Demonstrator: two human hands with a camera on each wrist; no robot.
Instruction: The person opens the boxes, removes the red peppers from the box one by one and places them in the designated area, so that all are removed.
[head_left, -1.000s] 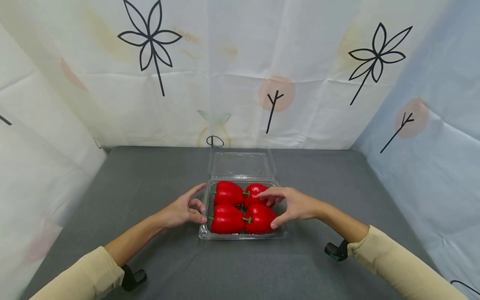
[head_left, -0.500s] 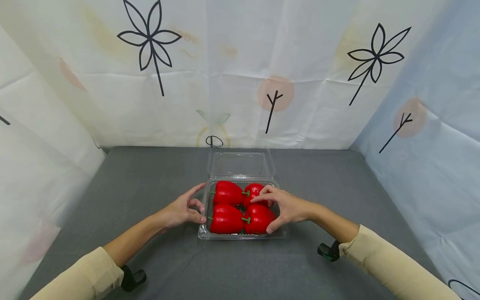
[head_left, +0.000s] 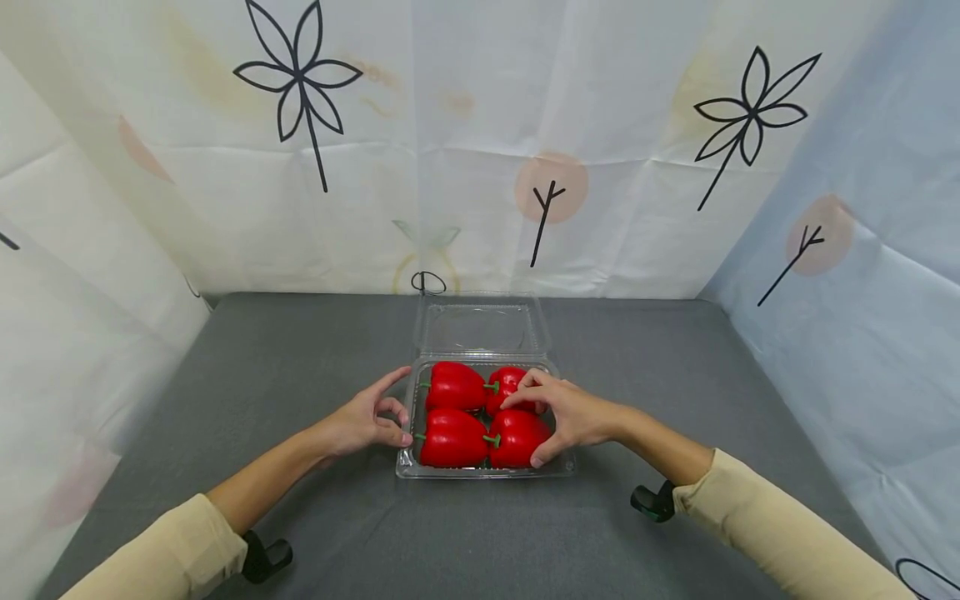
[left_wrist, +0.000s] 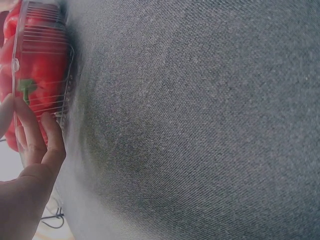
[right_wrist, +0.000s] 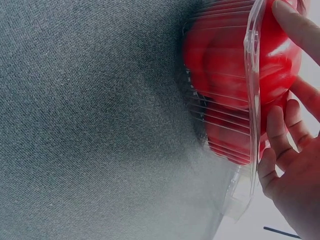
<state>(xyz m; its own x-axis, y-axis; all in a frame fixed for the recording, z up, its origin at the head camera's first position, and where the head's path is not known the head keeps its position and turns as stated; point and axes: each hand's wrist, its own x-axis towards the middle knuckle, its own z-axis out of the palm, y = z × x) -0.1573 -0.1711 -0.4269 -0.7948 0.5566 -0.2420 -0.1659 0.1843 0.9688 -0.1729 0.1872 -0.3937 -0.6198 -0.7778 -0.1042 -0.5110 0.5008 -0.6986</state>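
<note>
Round front-R pepper (head_left: 517,437), RH (head_left: 576,412) curled.

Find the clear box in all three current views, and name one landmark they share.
Head: box just below the centre.
Left wrist: box at the upper left, cut off by the frame.
Right wrist: box at the upper right, also cut off.
Shared landmark: red peppers inside it.

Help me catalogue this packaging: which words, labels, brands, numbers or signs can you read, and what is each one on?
None can be read in any view.
Clear container: no legible text; the small details on its rim are too small to make out.
Red peppers: no label visible.
Cloth backdrop: plant drawings, no lettering.
Black wrist devices: nothing legible.
</note>
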